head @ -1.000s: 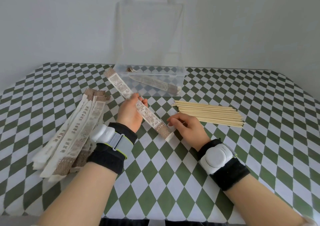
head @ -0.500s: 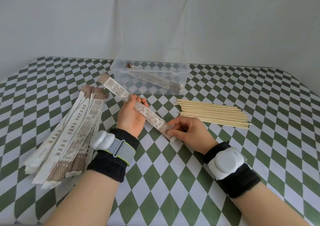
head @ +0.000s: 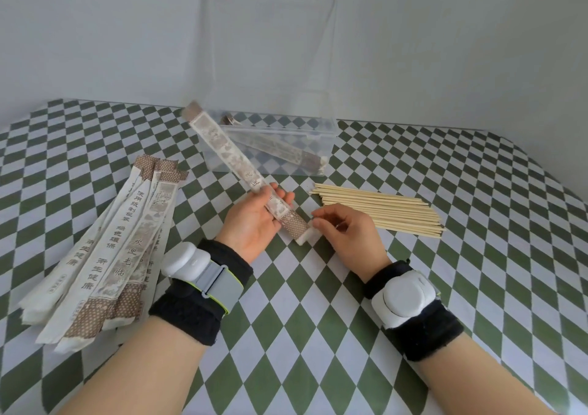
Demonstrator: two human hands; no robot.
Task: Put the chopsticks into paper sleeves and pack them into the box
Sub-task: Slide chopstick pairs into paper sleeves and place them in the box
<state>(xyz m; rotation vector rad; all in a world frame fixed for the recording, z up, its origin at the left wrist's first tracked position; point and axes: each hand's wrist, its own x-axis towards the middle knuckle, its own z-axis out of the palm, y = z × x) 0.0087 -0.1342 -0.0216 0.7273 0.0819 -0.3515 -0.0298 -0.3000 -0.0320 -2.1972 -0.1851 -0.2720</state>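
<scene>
Gripping a filled paper sleeve (head: 241, 173) near its lower end, the left hand (head: 254, 224) is closed around it with thumb over and fingers under, holding it slanted above the table with its far tip over the near-left corner of the box (head: 318, 147). The right hand (head: 346, 233) is at the sleeve's open lower end, fingertips drawn together and touching the white paper mouth; whether they pinch a chopstick end there cannot be told. Judged from this, the sleeve in hand is loaded or nearly so and not yet packed. Inside the clear box, lid raised, at least one sleeved set (head: 286, 154) lies along the bottom. Remaining work appears substantial: a pile of bare chopsticks (head: 381, 211) lies just right of the hands, and a fan of paper sleeves (head: 105, 249), seemingly empty, lies well to the left on the checked tablecloth (head: 318, 335).
</scene>
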